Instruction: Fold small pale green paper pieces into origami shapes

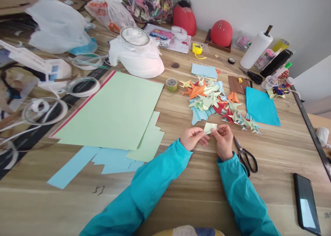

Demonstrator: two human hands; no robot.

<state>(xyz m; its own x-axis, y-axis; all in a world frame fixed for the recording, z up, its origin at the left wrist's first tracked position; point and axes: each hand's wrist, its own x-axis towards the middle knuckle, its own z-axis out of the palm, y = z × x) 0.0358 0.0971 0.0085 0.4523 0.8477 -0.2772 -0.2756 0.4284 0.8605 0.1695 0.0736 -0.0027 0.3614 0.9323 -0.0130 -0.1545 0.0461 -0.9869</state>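
Observation:
Between my two hands is a small folded piece of pale green paper (210, 127), held just above the table. My left hand (192, 138) pinches its left side between thumb and fingers. On the right side, my right hand (223, 139) grips the paper with thumb and bent forefinger. Just beyond them lies a heap of folded paper cranes (207, 100) in green, orange, blue and red. A pair of scissors (245, 155) with black handles rests on the table beside my right wrist.
Large green paper sheets (113, 108) and blue paper strips (74, 167) lie to the left. A thread spool (172, 85) stands near the heap, with a turquoise sheet (261, 105) to its right. A phone (306, 203) lies at the right. Tape rolls (82, 86) and bags crowd the far left.

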